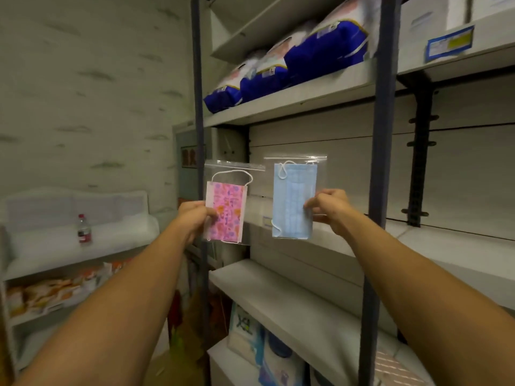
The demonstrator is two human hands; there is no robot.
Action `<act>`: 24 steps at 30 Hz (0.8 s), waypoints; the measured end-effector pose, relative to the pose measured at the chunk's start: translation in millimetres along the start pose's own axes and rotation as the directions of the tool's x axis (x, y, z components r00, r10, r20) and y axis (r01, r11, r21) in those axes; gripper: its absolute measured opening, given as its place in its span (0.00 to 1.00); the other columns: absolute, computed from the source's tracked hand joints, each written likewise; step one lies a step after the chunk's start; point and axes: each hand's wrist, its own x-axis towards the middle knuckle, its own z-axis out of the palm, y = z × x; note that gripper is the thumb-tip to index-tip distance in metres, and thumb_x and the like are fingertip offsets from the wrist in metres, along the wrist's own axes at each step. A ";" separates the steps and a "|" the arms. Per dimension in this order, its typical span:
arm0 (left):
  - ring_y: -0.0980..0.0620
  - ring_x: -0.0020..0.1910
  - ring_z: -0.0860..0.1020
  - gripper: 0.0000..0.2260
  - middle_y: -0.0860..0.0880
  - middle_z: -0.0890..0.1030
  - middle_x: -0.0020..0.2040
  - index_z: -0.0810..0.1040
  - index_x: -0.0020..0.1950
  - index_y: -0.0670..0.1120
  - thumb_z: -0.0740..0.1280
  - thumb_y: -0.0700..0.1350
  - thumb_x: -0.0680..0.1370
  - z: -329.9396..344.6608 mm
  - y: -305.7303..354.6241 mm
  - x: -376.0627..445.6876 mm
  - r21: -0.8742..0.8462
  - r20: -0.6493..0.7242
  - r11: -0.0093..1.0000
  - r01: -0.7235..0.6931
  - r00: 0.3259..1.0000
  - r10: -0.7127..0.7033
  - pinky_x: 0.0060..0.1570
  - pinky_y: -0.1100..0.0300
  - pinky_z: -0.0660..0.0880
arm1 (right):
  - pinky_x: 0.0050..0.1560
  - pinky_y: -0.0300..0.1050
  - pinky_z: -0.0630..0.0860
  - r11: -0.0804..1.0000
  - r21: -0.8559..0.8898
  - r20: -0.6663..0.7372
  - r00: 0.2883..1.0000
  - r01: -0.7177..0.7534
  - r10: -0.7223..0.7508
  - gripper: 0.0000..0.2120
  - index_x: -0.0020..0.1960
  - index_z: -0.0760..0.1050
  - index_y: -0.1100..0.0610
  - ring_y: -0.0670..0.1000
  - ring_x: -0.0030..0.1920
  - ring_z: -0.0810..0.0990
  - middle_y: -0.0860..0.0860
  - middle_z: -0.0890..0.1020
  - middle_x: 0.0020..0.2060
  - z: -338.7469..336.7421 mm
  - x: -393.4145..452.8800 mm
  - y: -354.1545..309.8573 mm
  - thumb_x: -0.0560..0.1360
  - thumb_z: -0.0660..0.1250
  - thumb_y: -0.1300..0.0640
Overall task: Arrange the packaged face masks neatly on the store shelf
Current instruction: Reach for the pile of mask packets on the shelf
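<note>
A white wall (83, 79) with grey streaks fills the left side. Next to it stands a tall shelf (292, 107) with grey boards and dark posts. On a high board lie three big blue packs (281, 68), side by side. The board in the middle, behind the hands, is bare where it shows. Low down on the shelf are blue and white boxes (250, 330). On the left is a white rack (83, 240) with a small bottle (84, 229) on top and orange packs (55, 291) below.

Two bare arms reach up to the shelf. The left hand (195, 218) pinches the left edge of a pink mask (227, 211) in a clear bag. The right hand (328, 207) pinches the right edge of a blue mask (294, 199) in a clear bag. Both bags are held upright in the air, near each other but not touching, in front of the middle board.
</note>
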 end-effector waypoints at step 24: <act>0.45 0.47 0.84 0.05 0.43 0.84 0.52 0.79 0.50 0.41 0.69 0.33 0.77 -68.6 -37.2 272.8 -0.038 -0.125 0.999 -0.019 0.992 0.014 0.34 0.57 0.81 | 0.53 0.57 0.82 1.000 0.016 0.033 0.999 -0.004 0.003 0.16 0.50 0.70 0.58 0.59 0.50 0.82 0.56 0.78 0.48 173.4 254.7 38.6 0.70 0.73 0.72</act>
